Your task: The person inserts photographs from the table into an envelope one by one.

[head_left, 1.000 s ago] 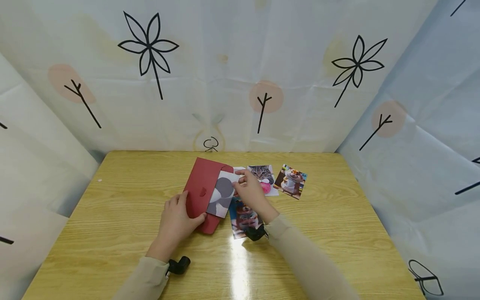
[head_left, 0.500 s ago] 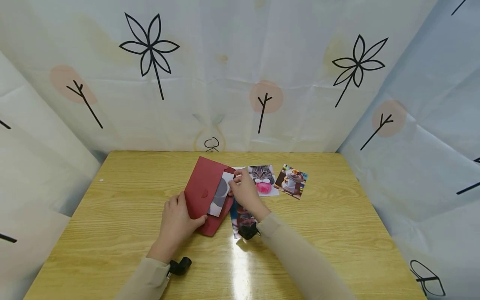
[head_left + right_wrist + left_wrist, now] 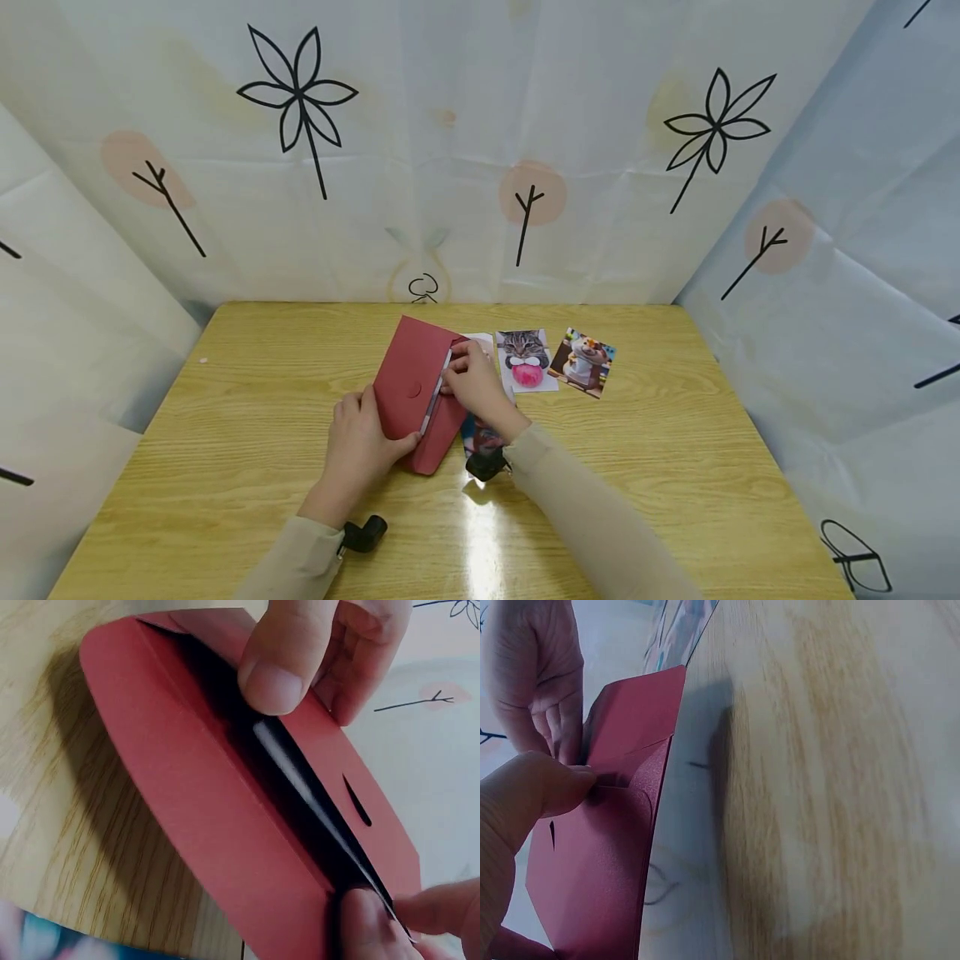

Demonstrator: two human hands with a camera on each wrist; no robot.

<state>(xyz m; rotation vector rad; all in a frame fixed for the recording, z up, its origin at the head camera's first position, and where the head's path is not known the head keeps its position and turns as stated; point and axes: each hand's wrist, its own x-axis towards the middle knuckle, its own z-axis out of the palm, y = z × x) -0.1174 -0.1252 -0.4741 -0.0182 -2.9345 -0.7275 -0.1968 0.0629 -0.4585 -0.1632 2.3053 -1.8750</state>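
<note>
A red paper envelope is raised at a tilt over the table, its flap folded out to the right. My left hand grips its lower left side, with the thumb at the edge of the pocket opening. Inside the pocket sits a grey-and-white photo card; only a narrow strip of it shows. My right hand is at the far part of the opening, its thumb and fingers pinching the card's edge. In the left wrist view, the envelope hides most of the right fingertips.
To the right lie a cat photo with a pink ball and a hamster photo. Another photo is partly covered by the envelope and right arm. A patterned cloth hangs behind the wooden table.
The photo card has slid leftward into the envelope, from mostly exposed to a thin strip. My right hand moved left with it. The left hand keeps its grip.
</note>
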